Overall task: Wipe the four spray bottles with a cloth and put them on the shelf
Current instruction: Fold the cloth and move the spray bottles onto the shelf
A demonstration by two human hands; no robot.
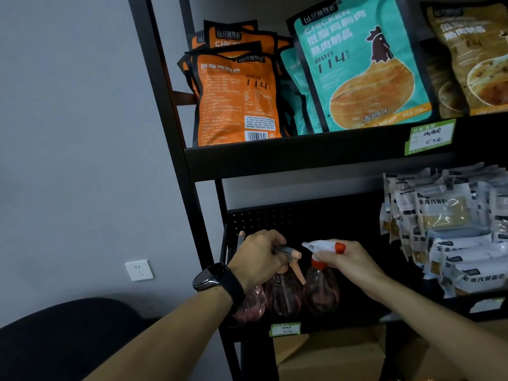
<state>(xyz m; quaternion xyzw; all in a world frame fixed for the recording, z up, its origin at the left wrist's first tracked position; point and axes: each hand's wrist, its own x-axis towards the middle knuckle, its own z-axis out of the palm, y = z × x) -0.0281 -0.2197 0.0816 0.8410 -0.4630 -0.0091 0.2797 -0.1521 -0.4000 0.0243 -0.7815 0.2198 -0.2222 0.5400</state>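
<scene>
Both my hands reach the shelf point(324, 158): left hand point(261, 257) grasps the middle spray bottle's point(284, 292) head, right hand point(346, 257) the right bottle's point(321, 291).

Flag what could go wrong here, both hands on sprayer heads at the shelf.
1. Three spray bottles stand tightly packed; the left hand gripping the middle bottle could knock over the left bottle.
2. The right hand holds the white-and-red sprayer bottle by its head only; it might tip or squeeze the trigger.
</scene>
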